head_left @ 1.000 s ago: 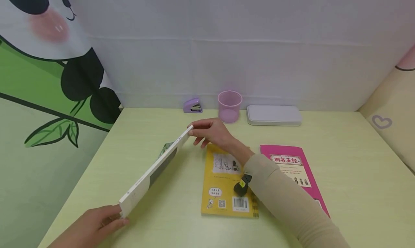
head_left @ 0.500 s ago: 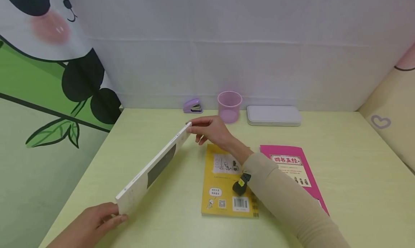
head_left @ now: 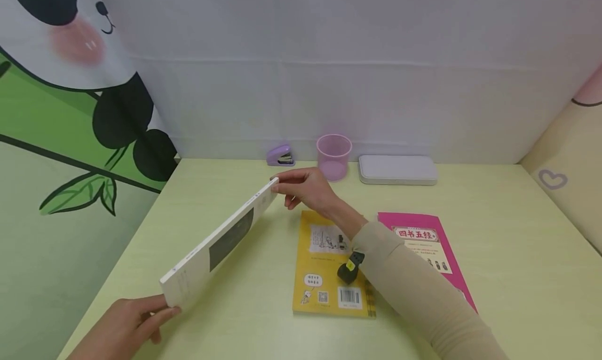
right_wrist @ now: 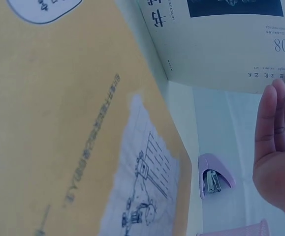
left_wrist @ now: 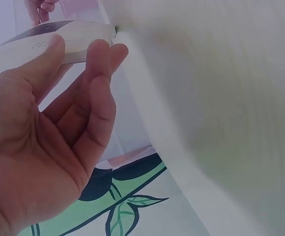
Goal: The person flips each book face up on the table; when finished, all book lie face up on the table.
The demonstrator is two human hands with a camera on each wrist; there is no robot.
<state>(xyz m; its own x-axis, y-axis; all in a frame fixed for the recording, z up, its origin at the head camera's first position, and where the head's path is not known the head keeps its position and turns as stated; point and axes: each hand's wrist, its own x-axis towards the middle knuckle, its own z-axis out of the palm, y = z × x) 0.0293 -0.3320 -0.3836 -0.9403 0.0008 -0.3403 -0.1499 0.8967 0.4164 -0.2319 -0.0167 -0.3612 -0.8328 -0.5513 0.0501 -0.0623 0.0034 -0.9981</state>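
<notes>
A white book [head_left: 195,280] with a dark picture on its cover is held tilted above the table, spine upward. My left hand [head_left: 127,321] pinches its near end, the thumb on the cover side. My right hand [head_left: 308,190] pinches the far top corner between thumb and fingers. The right wrist view shows the book's cover [right_wrist: 231,54] with printed characters and "08". A yellow book [head_left: 324,292] lies flat under my right forearm. Beside it lies a pink book [head_left: 420,229], partly hidden by the sleeve.
Along the back of the table [head_left: 512,234] stand a purple stapler [head_left: 280,155], a pink translucent cup [head_left: 334,157] and a pale flat case [head_left: 397,170]. A white curtain [head_left: 301,78] hangs behind them. A panda-patterned cloth [head_left: 80,125] borders the left side.
The white book's near end has shifted left and up with my left hand, and its cover faces the head view more. A green patterned patch behind it is out of sight.
</notes>
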